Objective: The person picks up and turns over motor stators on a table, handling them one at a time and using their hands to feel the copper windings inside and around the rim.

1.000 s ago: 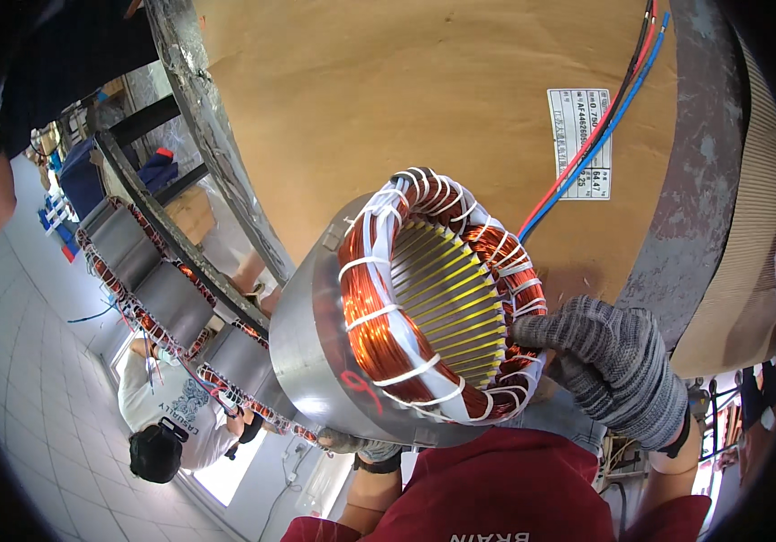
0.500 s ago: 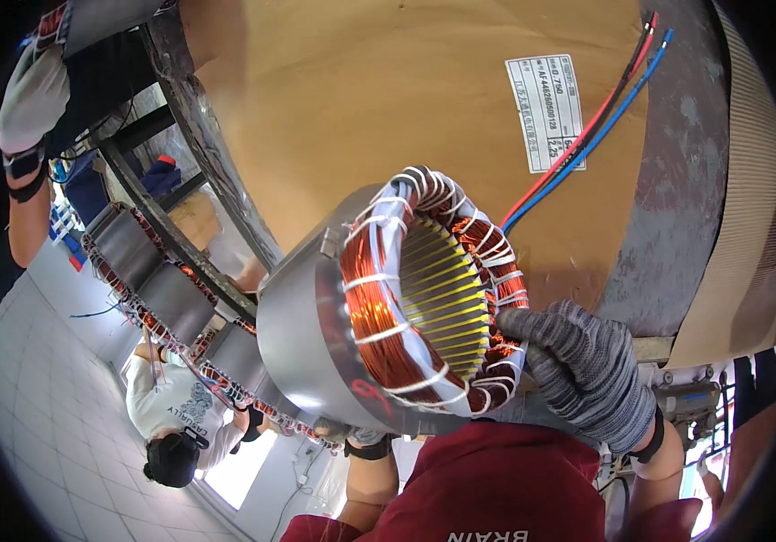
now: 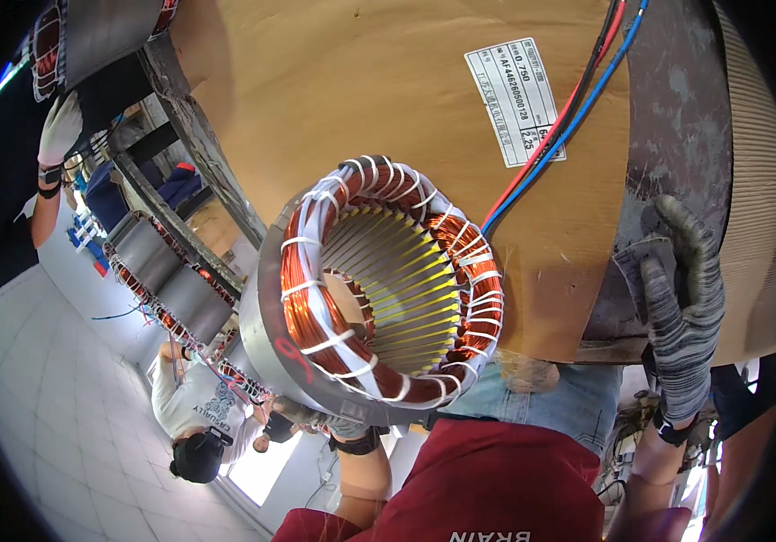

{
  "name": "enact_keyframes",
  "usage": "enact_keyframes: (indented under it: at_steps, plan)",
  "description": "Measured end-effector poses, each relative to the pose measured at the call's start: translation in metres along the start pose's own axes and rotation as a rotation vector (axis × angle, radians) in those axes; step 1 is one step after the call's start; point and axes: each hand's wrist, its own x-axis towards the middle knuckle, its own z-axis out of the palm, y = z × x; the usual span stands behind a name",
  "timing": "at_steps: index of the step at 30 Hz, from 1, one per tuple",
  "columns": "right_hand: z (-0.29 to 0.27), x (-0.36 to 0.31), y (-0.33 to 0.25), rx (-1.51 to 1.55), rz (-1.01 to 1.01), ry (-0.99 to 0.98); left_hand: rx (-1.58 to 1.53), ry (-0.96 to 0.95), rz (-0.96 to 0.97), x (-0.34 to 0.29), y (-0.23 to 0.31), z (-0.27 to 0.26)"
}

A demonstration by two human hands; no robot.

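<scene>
A motor stator (image 3: 266, 316), a grey steel cylinder with laced copper windings and yellow slot liners, lies tilted with its open bore toward me. Red, black and blue lead wires (image 3: 532, 163) run from its winding to the upper right. My left hand (image 3: 338, 423), in a grey knit glove, is at the stator's lower near side and grips it from below; its fingers are partly hidden. Apart from the stator, my right hand (image 3: 690, 303), gloved alike, hovers over the grey metal edge at the right. Its fingers are spread, and nothing shows in them.
Brown sheeting (image 3: 334, 90) with a white printed label (image 3: 516, 101) covers the work surface. Ribbed cardboard (image 3: 762, 181) stands at the right. More stators (image 3: 194, 303) line up at the left. A co-worker's white-gloved hand (image 3: 61, 131) is near another stator (image 3: 112, 32); another person (image 3: 198, 397) is farther off.
My right hand has left the stator's winding and moved right, its fingers now spread. The stator has turned, showing more of its bore. My left hand stays at its lower side.
</scene>
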Motion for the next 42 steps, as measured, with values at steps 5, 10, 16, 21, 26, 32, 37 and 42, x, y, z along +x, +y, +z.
enact_keyframes:
  at_steps: [5, 10, 16, 21, 26, 32, 37, 42]
  plan:
    - [-0.005, 0.005, 0.004, 0.333, 0.233, 0.005, 0.045, 0.037, 0.031, 0.002, 0.004, -0.001]
    - [-0.011, 0.016, 0.01, 0.219, 0.153, 0.072, 0.073, 0.065, 0.046, 0.003, 0.004, 0.0]
    - [-0.015, 0.016, 0.012, 0.212, 0.079, 0.049, 0.101, 0.108, 0.067, -0.001, 0.006, -0.002]
    - [-0.011, 0.017, 0.003, 0.166, 0.175, 0.121, 0.12, 0.12, 0.069, -0.002, 0.004, -0.002]
    - [-0.021, 0.017, 0.016, 0.228, 0.296, 0.016, 0.149, 0.117, 0.055, 0.001, 0.008, -0.003]
    - [-0.013, 0.021, 0.002, 0.114, 0.185, 0.086, 0.118, 0.026, 0.01, 0.02, 0.023, 0.011]
    - [-0.014, 0.026, -0.005, 0.032, 0.024, 0.135, -0.162, -0.108, -0.252, 0.037, 0.058, 0.045]
    - [-0.021, 0.034, 0.01, -0.136, -0.164, 0.103, -0.225, -0.24, -0.384, 0.051, 0.04, 0.055]
